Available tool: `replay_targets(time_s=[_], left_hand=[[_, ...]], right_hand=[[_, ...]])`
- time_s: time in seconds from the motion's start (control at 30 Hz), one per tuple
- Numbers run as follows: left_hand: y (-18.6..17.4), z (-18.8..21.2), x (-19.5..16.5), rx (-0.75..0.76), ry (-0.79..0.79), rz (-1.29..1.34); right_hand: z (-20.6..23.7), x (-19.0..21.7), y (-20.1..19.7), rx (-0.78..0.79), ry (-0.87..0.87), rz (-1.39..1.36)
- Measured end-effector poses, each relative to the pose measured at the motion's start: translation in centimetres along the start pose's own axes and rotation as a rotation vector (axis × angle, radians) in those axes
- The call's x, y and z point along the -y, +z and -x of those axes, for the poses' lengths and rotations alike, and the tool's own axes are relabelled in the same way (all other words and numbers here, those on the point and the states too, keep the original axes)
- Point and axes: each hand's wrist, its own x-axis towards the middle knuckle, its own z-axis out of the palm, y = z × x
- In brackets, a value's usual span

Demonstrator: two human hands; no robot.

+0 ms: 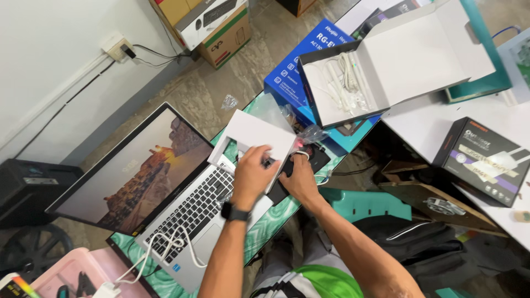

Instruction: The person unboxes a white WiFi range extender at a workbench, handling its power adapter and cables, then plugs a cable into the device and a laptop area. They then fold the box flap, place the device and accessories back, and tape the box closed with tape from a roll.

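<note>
My left hand (253,172), with a black watch on its wrist, rests on a white flat device (255,132) that lies over the right end of an open silver laptop (165,198). My right hand (298,177) is just right of it, fingers curled on a small black object (310,157) with a red light and a thin white cable. What exactly each hand grips is partly hidden by the fingers. The laptop screen shows a desert landscape picture.
An open white box (408,60) with white cables stands on a blue box (301,60) at the back. A black carton (486,160) lies on the white table at right. A white cable (165,248) crosses the laptop's front. More boxes stand on the floor.
</note>
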Motion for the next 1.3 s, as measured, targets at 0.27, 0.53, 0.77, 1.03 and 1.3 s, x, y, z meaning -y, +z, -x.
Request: replay_targets(time_s=[0.27, 0.53, 0.77, 1.03, 1.3], left_hand=[[9.5, -6.5, -2.2, 0.108, 0.113, -0.161], [7.9, -6.7, -1.3, 0.045, -0.017, 0.278], [2.5, -6.0, -3.3, 0.133, -0.106, 0.159], [-1.7, -5.3, -5.4, 0.245, -0.032, 0.199], [-4.7, -4.2, -6.1, 0.254, 0.031, 0.196]], right_hand=[[-0.5, 0.3, -4.2, 0.028, -0.035, -0.007], [-1.8, -1.5, -11.8, 0.162, 0.319, -0.312], [-5.3, -1.6, -16.4, 0.134, 0.279, -1.199], [-7.1, 3.7, -16.8, 0.214, 0.233, -1.134], [-7.2, 7.6, -17.2, 0.226, 0.317, -1.341]])
